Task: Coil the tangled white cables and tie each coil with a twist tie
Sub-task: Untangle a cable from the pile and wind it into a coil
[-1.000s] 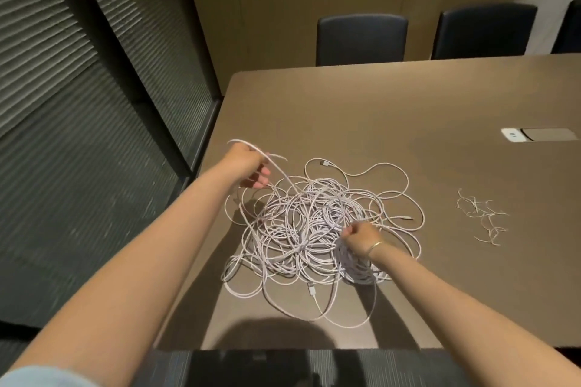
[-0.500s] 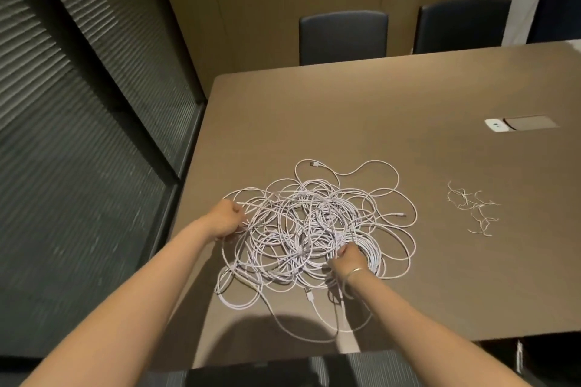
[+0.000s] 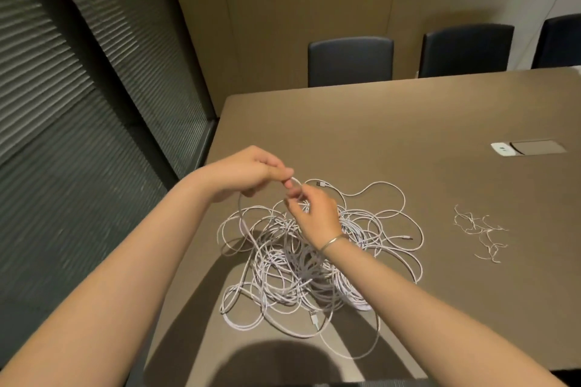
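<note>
Fingers [image 3: 284, 173] of both hands now pinch one cable strand [image 3: 240, 214], lifted above tangle [image 3: 301, 261].

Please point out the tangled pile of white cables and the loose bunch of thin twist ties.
tangled pile of white cables [image 3: 292, 264]: head view, centre of the heap.
loose bunch of thin twist ties [image 3: 479, 228]: head view, middle strands.

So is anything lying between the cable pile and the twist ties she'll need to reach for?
Nothing visible. The twist ties lie right of the cable pile across bare table. Both hands, left hand and right hand, pinch one strand above the pile.
</note>
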`<state>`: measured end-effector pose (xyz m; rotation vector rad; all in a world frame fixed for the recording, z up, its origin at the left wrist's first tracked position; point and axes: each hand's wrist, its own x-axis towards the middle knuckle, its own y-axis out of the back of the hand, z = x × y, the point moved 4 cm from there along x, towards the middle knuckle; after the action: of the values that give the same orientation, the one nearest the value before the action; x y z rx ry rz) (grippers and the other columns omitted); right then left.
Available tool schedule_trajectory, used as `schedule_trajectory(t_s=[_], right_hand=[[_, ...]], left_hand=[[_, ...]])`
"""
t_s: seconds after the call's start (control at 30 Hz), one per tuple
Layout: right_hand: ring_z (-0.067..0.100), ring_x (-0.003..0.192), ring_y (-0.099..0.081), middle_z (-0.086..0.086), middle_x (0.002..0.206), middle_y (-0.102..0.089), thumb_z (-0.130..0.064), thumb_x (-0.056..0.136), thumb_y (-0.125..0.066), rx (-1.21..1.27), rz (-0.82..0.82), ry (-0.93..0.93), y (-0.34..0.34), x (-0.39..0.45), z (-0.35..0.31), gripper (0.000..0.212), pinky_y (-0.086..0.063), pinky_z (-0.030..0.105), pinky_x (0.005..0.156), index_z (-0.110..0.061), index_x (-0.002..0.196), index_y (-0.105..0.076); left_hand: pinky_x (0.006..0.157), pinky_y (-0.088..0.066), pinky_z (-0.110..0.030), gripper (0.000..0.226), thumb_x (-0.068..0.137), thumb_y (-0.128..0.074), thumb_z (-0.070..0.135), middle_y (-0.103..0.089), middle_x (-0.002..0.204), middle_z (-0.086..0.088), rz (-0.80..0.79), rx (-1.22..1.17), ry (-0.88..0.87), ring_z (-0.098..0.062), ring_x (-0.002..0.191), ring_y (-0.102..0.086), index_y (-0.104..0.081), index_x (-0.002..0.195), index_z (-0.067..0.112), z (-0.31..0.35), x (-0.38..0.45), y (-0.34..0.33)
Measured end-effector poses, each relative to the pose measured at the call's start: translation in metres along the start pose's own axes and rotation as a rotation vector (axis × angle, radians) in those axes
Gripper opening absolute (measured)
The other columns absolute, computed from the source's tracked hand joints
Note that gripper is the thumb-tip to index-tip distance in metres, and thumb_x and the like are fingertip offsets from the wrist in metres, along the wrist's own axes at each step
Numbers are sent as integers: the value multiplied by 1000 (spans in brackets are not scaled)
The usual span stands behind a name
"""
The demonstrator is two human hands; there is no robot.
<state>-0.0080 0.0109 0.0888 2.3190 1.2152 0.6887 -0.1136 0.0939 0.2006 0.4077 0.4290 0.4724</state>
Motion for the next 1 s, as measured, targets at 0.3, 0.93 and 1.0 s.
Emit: schedule_trajectory(t_s=[0.3,0.93,1.0], right_hand=[[24,71,-54,9,71,-61,-22,90,-61,-134,-194,-162,39,49,34,26,-39,31,64,-15,66,-54],[17,41,-63,12,64,-43,-15,103,-41,1033,-144,-537,79,105,-2,33,-57,26,49,2,76,-52],[17,42,-64,11,65,-41,-15,103,-40,1152,-139,-581,75,102,-5,33,-57,27,48,3,78,-51]], left_hand=[[43,-14,-19,29,103,-47,25,-23,49,10,500,-483,-266,-6,44,-17,-59,79,11,53,-39,57],[91,-47,-37,36,99,-53,37,-67,111,-14,841,103,365,-32,108,-61,-65,113,6,-104,-16,26],[78,-44,-31,35,99,-53,41,-66,102,-8,761,38,307,-27,102,-61,-64,105,8,-96,-10,-4]])
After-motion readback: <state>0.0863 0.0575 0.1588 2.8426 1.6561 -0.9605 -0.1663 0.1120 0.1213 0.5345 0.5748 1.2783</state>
